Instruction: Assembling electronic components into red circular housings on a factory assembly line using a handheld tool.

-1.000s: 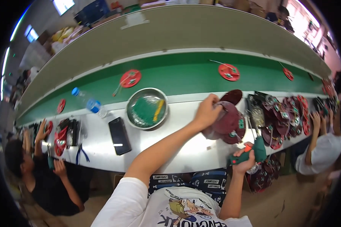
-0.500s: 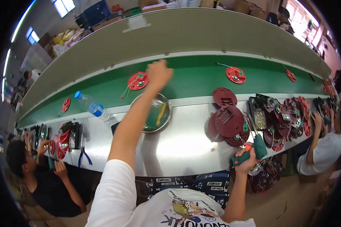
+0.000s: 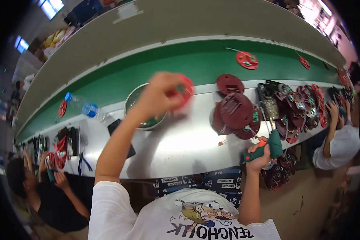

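My left hand is closed on the edge of a round red disc, held above the bench near the green belt. The disc is smeared by motion. Under that forearm sits a round metal bowl, partly hidden by the arm. At the bench's front edge on the right, my right hand grips a green pistol-shaped power tool with an orange trigger. Its thin metal front points away from me, beside a stack of dark maroon round housings.
Piled maroon and red parts with wires crowd the right side. A black phone-like slab, a water bottle and blue-handled pliers lie leftward. More red discs rest on the green belt. People work at both sides.
My left hand has come back from the belt and moved right, now with the red disc that lay on the belt. The right hand still holds the tool in about the same place.
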